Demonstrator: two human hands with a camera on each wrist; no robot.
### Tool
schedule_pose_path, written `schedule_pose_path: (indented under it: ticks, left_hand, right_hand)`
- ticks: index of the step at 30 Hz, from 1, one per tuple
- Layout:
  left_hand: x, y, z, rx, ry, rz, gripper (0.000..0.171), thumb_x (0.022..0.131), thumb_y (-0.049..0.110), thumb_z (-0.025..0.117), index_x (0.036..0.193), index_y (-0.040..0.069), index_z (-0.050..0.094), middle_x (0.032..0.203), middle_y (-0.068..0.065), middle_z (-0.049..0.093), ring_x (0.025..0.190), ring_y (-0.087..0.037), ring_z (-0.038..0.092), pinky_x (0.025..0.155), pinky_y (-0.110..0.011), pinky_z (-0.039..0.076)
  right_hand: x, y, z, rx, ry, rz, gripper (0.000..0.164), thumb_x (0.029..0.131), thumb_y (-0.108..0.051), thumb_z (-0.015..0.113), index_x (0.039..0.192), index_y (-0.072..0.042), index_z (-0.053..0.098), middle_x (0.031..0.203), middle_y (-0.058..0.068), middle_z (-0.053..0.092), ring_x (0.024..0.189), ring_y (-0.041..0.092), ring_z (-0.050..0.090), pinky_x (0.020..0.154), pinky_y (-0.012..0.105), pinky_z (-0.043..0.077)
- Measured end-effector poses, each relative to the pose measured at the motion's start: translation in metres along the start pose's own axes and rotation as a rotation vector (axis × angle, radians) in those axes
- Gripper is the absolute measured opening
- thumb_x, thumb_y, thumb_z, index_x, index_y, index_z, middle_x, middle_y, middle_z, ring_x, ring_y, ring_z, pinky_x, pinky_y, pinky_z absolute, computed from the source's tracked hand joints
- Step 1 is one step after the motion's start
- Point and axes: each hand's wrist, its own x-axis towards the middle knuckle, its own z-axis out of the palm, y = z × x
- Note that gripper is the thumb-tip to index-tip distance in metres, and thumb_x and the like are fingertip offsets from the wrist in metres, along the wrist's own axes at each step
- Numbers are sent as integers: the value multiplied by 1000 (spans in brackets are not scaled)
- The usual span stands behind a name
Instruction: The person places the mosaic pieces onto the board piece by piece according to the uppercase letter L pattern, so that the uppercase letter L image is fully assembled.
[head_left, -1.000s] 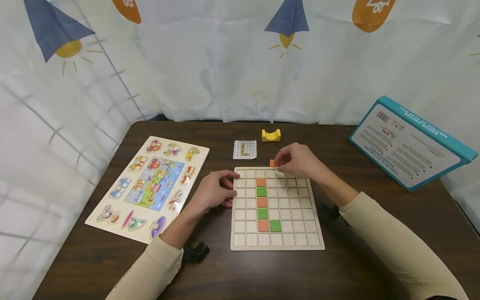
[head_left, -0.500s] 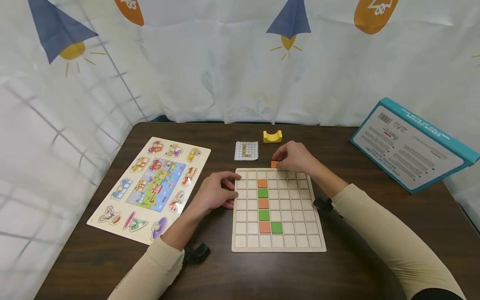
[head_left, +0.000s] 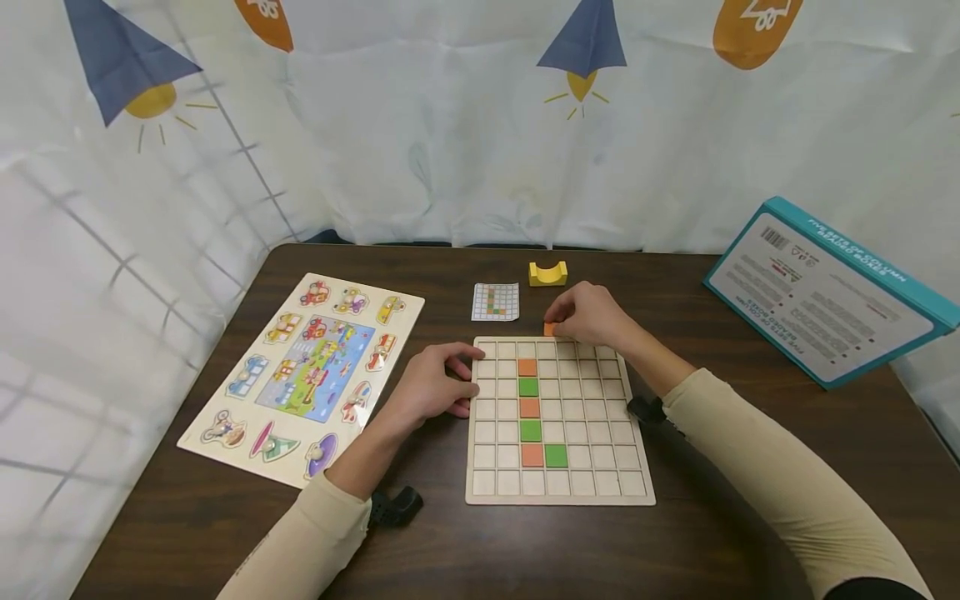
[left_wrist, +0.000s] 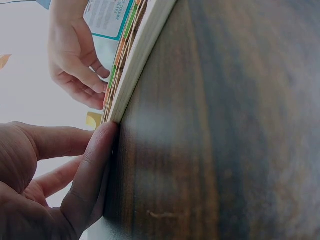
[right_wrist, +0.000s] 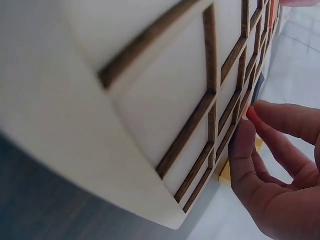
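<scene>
A pale wooden grid board lies on the dark table, with several orange and green square tiles in one column and a green tile to the right of its lowest orange one. My left hand touches the board's left edge; in the left wrist view a fingertip meets its side. At the far edge, my right hand pinches an orange tile, mostly hidden by the fingers. Only a sliver of orange shows between the fingers in the right wrist view. A small printed pattern card lies behind the board.
A yellow block with a curved notch stands behind the right hand. On the left lies a picture knob puzzle, partly under the left forearm. A teal and white box leans at the right. A patterned curtain hangs behind the table.
My right hand has drawn back slightly from over the board toward its far edge, its fingers still at the orange tile. The left hand stays at the board's edge. The head view has shifted slightly.
</scene>
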Motion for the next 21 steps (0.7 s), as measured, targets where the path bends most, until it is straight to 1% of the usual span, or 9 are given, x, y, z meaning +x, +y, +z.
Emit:
schedule_pose_path:
  ticks: [7,15,21]
  left_hand:
    - [0,1,0,-1,-2,-2,49,85,-5,78,130,12,70,100,-15,61,56,-19,70,56,-37,66]
    - [0,1,0,0,-2,-3,49,85,-5,78,130,12,70,100,-15,61,56,-19,70,56,-37,66]
    - [0,1,0,0,-3,-6,48,85,-5,78,130,12,70,100,-15,61,56,-19,70,56,-37,66]
  right_hand:
    - [3,-1,0,-2,8,1,21,91,-7,75,111,-5,80,106,11,78,100,28,69,88,45,60]
    - [7,-4,1,-7,29,4,23,86,-5,80,109,-5,80,105,12,77,99,28,67,87,44,60]
    - [9,-7,3,-16,32,4,21,85,-2,80,106,-3,79,104,13,76,98,29,67,86,43,60]
